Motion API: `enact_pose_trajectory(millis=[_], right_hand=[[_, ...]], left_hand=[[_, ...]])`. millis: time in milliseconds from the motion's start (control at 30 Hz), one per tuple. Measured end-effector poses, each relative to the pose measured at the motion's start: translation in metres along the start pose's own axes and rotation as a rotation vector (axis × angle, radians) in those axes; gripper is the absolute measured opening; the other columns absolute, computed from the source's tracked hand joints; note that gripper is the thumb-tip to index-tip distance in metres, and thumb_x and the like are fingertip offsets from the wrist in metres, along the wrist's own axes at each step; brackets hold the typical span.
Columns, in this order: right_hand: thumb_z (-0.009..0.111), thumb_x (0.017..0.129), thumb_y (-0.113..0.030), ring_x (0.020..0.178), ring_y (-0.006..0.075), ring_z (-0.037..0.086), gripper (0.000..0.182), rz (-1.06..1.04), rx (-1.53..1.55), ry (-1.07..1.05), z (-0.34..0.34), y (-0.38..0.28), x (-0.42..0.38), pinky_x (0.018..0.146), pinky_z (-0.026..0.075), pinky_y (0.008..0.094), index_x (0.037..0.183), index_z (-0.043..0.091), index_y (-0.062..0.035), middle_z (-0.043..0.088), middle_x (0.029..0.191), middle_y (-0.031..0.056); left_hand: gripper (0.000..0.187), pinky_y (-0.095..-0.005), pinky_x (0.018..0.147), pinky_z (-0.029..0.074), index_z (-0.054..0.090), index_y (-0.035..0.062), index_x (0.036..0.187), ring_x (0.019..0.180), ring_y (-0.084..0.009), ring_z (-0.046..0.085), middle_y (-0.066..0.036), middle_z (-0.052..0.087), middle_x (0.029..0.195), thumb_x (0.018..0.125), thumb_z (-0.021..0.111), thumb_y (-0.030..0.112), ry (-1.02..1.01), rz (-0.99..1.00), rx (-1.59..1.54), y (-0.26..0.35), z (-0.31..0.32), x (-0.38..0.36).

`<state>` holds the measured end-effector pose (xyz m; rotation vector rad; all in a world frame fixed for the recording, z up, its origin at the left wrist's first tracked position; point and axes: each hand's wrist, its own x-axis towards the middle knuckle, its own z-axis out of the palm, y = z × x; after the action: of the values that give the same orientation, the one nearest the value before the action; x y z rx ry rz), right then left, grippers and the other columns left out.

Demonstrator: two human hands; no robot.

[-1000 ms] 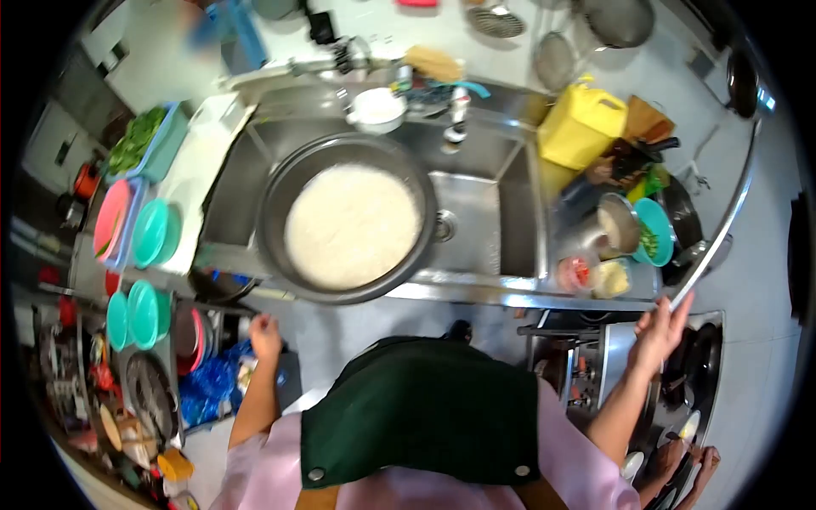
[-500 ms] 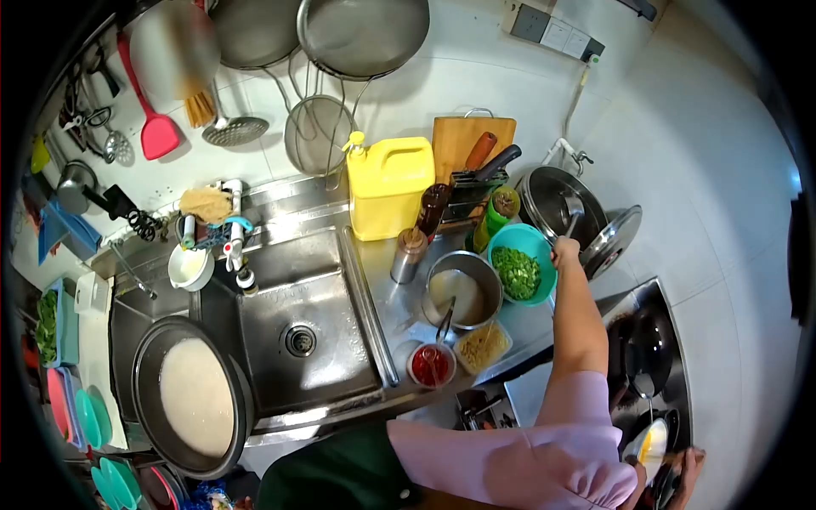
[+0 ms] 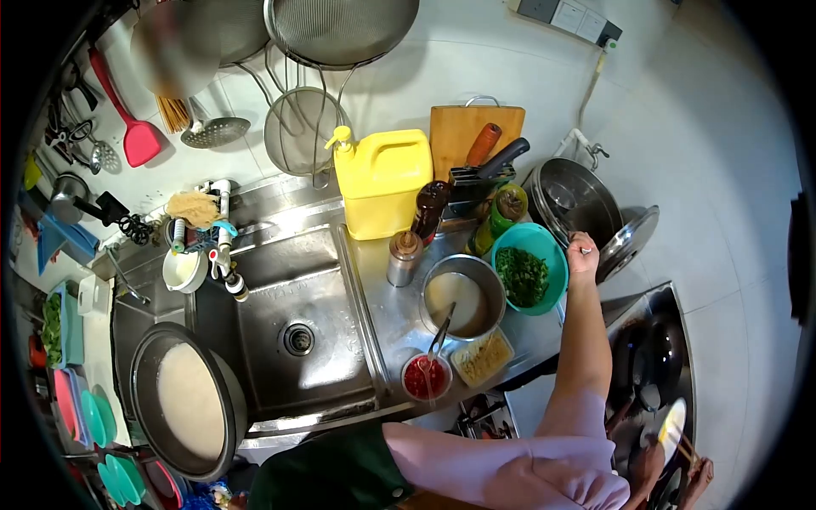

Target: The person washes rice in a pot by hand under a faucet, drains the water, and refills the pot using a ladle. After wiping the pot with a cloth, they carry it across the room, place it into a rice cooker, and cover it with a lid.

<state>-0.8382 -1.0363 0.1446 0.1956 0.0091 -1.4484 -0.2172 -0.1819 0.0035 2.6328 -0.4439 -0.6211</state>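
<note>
My right hand (image 3: 582,253) is closed around the handle of a metal ladle, at the rim of the deep steel pot (image 3: 602,189). The ladle's round bowl (image 3: 562,196) shows inside that pot. Just left of the hand is a turquoise bowl (image 3: 558,265) of chopped greens (image 3: 522,275). A tilted metal lid (image 3: 631,244) leans beside the pot on the right. Left of the turquoise bowl stands a steel pot of cloudy liquid (image 3: 459,299). My left hand is out of view.
A yellow jug (image 3: 387,189), bottles, a knife block and a cutting board (image 3: 476,132) line the wall. The sink (image 3: 293,289) and a large pot of pale liquid (image 3: 191,399) lie left. Another person's hands (image 3: 650,467) hold a bowl and chopsticks by the stove at lower right.
My right hand has turned and shifted slightly right, and the ladle's bowl sits differently in the pot. The other person's bowl has moved up and right. The camera view has shifted slightly.
</note>
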Motion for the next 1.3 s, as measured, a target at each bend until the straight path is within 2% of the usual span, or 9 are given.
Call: enact_pose_trajectory(millis=[100,233,333,400,733,800,900,1000,1300], right_hand=[[0.035,0.080,0.000,0.042,0.0089,0.037,0.005,0.156,0.071,0.003,0.023,0.012,-0.041,0.037,0.033,0.0198,0.079,0.036,0.0048,0.036,0.055,0.0011],[0.039,0.078,0.002,0.043,0.0102,0.040,0.045,0.181,0.005,-0.061,0.064,0.040,-0.097,0.037,0.035,0.0211,0.116,0.017,0.0075,0.039,0.059,0.0018],[0.032,0.082,-0.004,0.043,0.0115,0.040,0.026,0.224,-0.082,-0.071,0.109,0.072,-0.147,0.037,0.034,0.0217,0.102,0.025,0.0104,0.038,0.057,0.0027],[0.040,0.078,0.001,0.043,0.0098,0.040,0.043,0.177,-0.136,-0.076,0.129,0.083,-0.170,0.036,0.033,0.0196,0.115,0.021,0.0091,0.041,0.061,0.0026],[0.035,0.080,0.002,0.045,0.0105,0.041,0.041,0.362,-0.326,-0.194,0.224,0.238,-0.343,0.035,0.034,0.0208,0.114,0.016,0.0111,0.040,0.066,0.0050],[0.033,0.083,-0.001,0.046,0.0105,0.041,0.043,0.472,-0.307,-0.237,0.221,0.257,-0.373,0.035,0.034,0.0208,0.119,0.012,0.0117,0.039,0.065,0.0049],[0.029,0.086,-0.006,0.043,0.0104,0.040,0.051,0.586,-0.237,-0.251,0.209,0.308,-0.429,0.034,0.034,0.0210,0.126,0.000,0.0092,0.037,0.063,0.0046],[0.027,0.087,-0.007,0.039,0.0107,0.039,0.056,0.652,-0.045,-0.222,0.172,0.354,-0.478,0.031,0.034,0.0222,0.130,-0.007,-0.0005,0.036,0.065,0.0046],[0.033,0.084,-0.004,0.041,0.0088,0.046,0.063,1.101,0.208,-0.117,0.055,0.429,-0.551,0.029,0.037,0.0223,0.132,-0.007,-0.0109,0.039,0.073,0.0082]], left_hand=[[0.031,-0.0323,0.056,0.041,0.053,-0.0006,0.072,0.058,-0.0203,0.052,-0.012,0.056,0.063,0.085,0.048,0.027,-0.054,0.093,-0.030,-0.005,0.028,0.050],[0.033,-0.0320,0.056,0.041,0.053,-0.0008,0.072,0.058,-0.0200,0.053,-0.012,0.056,0.063,0.085,0.047,0.028,-0.122,0.191,-0.111,-0.014,0.050,0.098],[0.035,-0.0317,0.056,0.041,0.054,-0.0009,0.072,0.058,-0.0197,0.053,-0.012,0.056,0.063,0.086,0.046,0.029,-0.186,0.225,-0.133,-0.038,0.057,0.109],[0.035,-0.0314,0.054,0.040,0.053,-0.0008,0.070,0.057,-0.0185,0.052,-0.011,0.056,0.061,0.086,0.046,0.030,-0.224,0.226,-0.113,-0.061,0.056,0.116],[0.038,-0.0309,0.054,0.038,0.052,-0.0015,0.067,0.056,-0.0164,0.047,-0.009,0.052,0.057,0.085,0.048,0.031,-0.173,0.224,-0.214,-0.180,0.083,0.123],[0.039,-0.0300,0.057,0.039,0.052,-0.0014,0.070,0.061,-0.0165,0.047,-0.009,0.053,0.061,0.085,0.048,0.034,-0.039,0.202,-0.044,-0.150,0.053,0.100],[0.040,-0.0341,0.061,0.040,0.054,0.0006,0.073,0.065,-0.0252,0.050,-0.016,0.055,0.068,0.085,0.045,0.038,-0.096,0.017,-0.390,-0.131,0.020,0.077],[0.044,-0.0401,0.064,0.040,0.052,-0.0005,0.072,0.072,-0.0365,0.052,-0.020,0.055,0.072,0.085,0.039,0.039,-0.133,0.108,0.003,-0.114,-0.020,0.060],[0.043,-0.0356,0.068,0.043,0.059,0.0000,0.083,0.076,-0.0334,0.057,-0.020,0.060,0.077,0.085,0.041,0.039,-0.083,0.067,0.015,-0.109,-0.040,0.053]])
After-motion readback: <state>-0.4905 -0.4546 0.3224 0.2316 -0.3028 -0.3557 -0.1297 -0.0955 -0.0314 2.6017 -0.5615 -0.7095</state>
